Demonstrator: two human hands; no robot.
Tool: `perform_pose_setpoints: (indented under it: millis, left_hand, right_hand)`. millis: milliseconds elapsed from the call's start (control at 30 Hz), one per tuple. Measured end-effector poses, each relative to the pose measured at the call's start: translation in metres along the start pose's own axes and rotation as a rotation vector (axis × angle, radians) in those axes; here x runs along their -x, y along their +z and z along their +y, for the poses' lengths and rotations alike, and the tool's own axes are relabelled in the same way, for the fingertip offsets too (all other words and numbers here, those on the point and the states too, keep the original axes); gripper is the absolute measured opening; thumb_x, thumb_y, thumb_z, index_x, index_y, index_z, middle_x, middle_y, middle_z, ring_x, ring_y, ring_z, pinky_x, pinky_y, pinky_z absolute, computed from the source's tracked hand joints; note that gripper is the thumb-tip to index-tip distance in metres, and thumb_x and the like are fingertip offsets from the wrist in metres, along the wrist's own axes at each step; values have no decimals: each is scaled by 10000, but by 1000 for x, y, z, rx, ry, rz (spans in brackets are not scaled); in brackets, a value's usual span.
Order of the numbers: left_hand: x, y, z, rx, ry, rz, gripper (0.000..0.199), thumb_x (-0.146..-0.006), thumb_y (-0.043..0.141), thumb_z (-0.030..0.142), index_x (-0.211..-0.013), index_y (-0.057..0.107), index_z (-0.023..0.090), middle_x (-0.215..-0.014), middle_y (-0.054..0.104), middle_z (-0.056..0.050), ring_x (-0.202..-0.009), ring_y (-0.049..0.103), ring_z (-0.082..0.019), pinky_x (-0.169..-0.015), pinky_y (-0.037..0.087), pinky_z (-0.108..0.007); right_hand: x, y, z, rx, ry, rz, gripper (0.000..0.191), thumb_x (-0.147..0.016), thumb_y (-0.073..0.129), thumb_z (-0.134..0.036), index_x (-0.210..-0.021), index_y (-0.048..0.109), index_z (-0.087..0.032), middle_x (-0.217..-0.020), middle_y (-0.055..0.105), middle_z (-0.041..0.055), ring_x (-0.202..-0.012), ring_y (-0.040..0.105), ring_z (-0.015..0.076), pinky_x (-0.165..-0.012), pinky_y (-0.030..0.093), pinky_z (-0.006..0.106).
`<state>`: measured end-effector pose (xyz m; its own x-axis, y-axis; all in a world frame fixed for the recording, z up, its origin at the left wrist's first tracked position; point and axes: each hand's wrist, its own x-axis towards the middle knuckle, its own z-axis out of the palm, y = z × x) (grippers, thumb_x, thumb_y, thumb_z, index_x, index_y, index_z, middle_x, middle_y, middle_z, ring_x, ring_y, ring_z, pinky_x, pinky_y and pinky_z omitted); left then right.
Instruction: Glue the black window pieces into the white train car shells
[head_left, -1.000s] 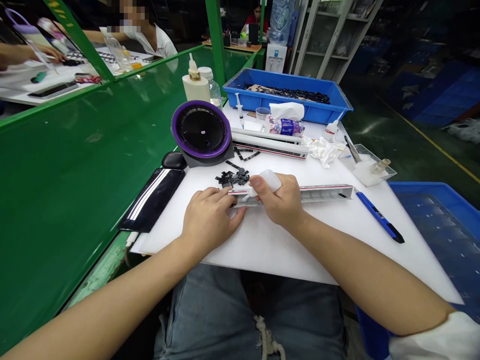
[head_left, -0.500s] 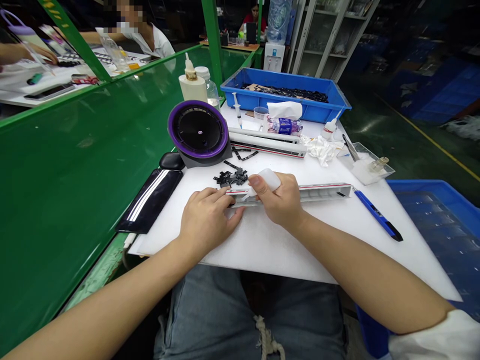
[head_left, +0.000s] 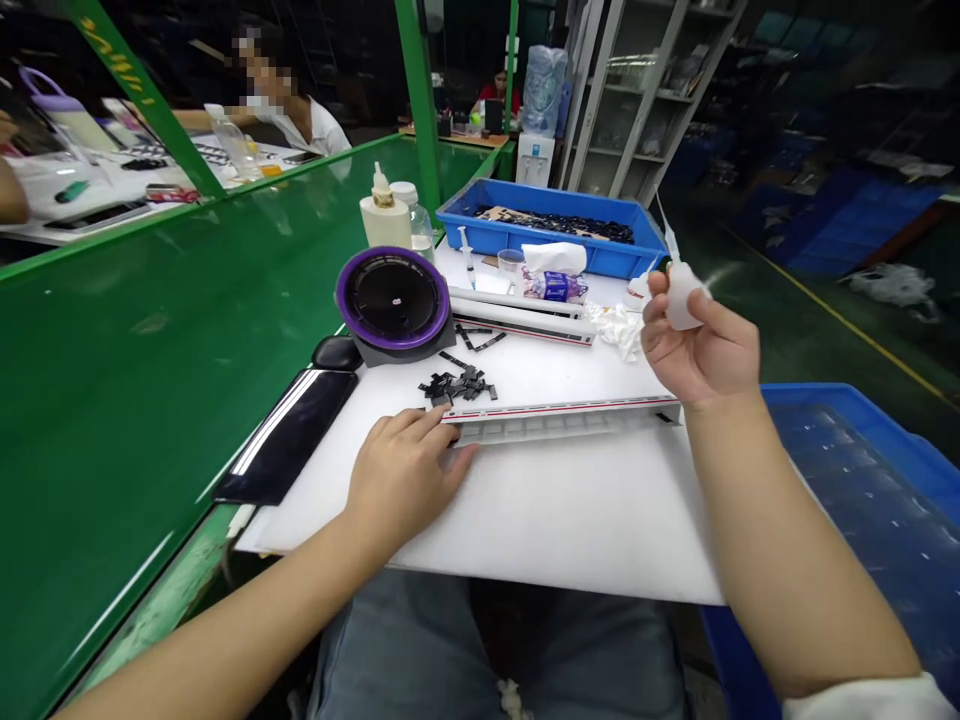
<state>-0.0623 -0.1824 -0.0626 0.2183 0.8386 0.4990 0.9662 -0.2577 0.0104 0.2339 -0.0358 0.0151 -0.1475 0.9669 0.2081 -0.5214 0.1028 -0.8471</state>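
My left hand [head_left: 401, 470] is closed around the left end of a long white model train car shell [head_left: 562, 415] with a red stripe, which lies on its side on the white table. Its open, ribbed inside faces me. Raised at the right, my right hand [head_left: 701, 345] grips a small white squeeze bottle [head_left: 682, 295] with its thin nozzle pointing up. Just beyond my left fingers is a pile of small black pieces [head_left: 457, 385]. Farther back lie two similar train car shells [head_left: 525, 322], side by side.
A purple-rimmed round fan [head_left: 392, 300] stands back left, beside a dark phone-like panel [head_left: 289, 435]. Behind are a tissue pack [head_left: 555, 285], crumpled tissues [head_left: 619, 330] and a blue tray [head_left: 525, 235] of black parts. A blue bin [head_left: 847, 420] is at the right. People sit across the green partition.
My right hand has lifted the squeeze bottle away from the train car shell, up and to the right, turning its nozzle upward. My left hand stays on the shell's left end.
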Motion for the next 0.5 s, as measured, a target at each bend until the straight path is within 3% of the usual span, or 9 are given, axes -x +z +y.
perform_pose_setpoints:
  millis: [100,200,367,500]
  left_hand:
    - [1,0,-3,0,28,36,240,-904,586,371,-849,709,172,-1102,741,-79,-948,670,-278,-806,524,-423]
    - [1,2,-5,-8,51,60,239,-899,592,367,-858,710,164,-1086,743,-91,-953,670,-287,-813,525,-432]
    - [0,2,-6,-28,68,80,250,-903,582,370,-855,707,158,-1054,747,-99,-937,671,-293,-794,525,-444]
    - [0,2,-6,-36,80,92,242,-902,588,367,-849,704,161,-1042,749,-96,-928,671,-287,-788,527,-437]
  right_hand:
    - [-12,-19,6,93,47,58,330,-652,817,-335,-946,677,-278,-921,697,-35,-768,627,113,-700,534,260]
    - [-19,-31,16,443,80,112,417,-582,844,-313,-953,674,-230,-913,696,-9,-795,634,144,-753,508,306]
    - [-20,-38,30,1211,69,1,247,-670,744,-271,-875,642,-179,-794,660,4,-753,616,169,-721,453,304]
    - [-16,-34,39,1477,79,-39,211,-712,698,-220,-917,665,-184,-804,666,18,-765,610,184,-701,434,299]
